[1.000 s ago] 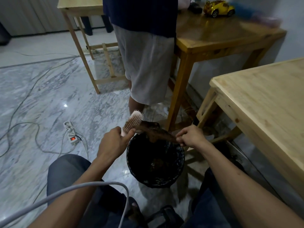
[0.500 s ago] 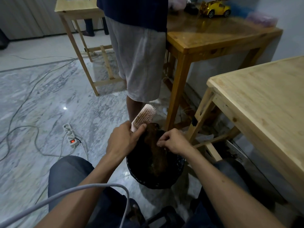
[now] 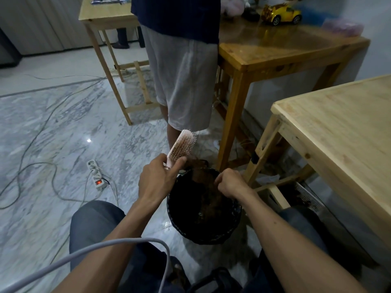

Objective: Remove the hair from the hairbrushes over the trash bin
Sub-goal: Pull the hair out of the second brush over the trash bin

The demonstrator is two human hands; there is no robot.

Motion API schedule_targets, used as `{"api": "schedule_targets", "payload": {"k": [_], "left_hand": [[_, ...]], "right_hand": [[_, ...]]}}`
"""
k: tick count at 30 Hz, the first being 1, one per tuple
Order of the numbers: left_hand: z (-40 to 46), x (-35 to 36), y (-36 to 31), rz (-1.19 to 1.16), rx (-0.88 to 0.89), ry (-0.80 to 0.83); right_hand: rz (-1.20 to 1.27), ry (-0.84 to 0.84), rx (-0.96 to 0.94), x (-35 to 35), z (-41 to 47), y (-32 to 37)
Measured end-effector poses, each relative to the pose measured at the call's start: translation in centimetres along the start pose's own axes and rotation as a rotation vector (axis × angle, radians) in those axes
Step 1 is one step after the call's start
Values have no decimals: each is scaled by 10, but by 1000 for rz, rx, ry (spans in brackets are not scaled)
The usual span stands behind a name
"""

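My left hand [image 3: 157, 180] grips the handle of a pale pink hairbrush [image 3: 182, 147], which tilts up and to the right with its bristles facing me, at the far left rim of a black trash bin [image 3: 203, 233]. A clump of brown hair [image 3: 201, 176] hangs from the brush base down into the bin. My right hand [image 3: 229, 182] is over the bin with its fingers pinched on that hair. More brown hair lies inside the bin.
A person in grey shorts [image 3: 184, 81] stands just beyond the bin. A brown wooden table [image 3: 275, 51] with a yellow toy car [image 3: 280, 13] is behind, a light wooden table [image 3: 338, 127] at right. A power strip [image 3: 96, 174] and cables lie on the marble floor at left.
The brush has tipped more upright. My right hand moved from the bin's right side toward the brush, then down over the bin, drawing the hair lower into it.
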State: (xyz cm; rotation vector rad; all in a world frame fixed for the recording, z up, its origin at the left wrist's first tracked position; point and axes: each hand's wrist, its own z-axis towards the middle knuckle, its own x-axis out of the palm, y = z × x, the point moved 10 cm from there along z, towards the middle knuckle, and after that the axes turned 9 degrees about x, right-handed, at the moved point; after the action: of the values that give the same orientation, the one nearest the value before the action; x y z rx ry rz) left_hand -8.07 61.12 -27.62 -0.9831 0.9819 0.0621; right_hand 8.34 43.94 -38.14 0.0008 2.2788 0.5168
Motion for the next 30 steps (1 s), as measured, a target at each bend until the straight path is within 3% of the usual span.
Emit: {"api": "schedule_targets", "payload": {"k": [3,6,9,12,16,19,23,26,30], "left_hand": [[-3,9,6,49,-9,58],[-7,22,5,-5,-66,119],[-7,28,-3,-46,-92,135],[-1,24,2,-141,-123,101],[5,9,29,-464,-286,-16],[7,3,27,-531,-283,-27],[7,6,8,-478,-185,-6],[4,8,-3,-292,-110,55],[-1,19,-5,-170,-85,116]], "right_hand": [[195,227,-55,3,-22,21],[456,278,-186,-1,-35,41],[490,300,-304,5,-43,52],[435,191,-315,7,-35,47],[241,2,-217,-3,-18,23],[164,-119,-168,-13,-11,12],[114,-81,-136,-8,-7,19],[74,30,-137,-4,-10,21],[401,93,-168,-11,-15,28]]}}
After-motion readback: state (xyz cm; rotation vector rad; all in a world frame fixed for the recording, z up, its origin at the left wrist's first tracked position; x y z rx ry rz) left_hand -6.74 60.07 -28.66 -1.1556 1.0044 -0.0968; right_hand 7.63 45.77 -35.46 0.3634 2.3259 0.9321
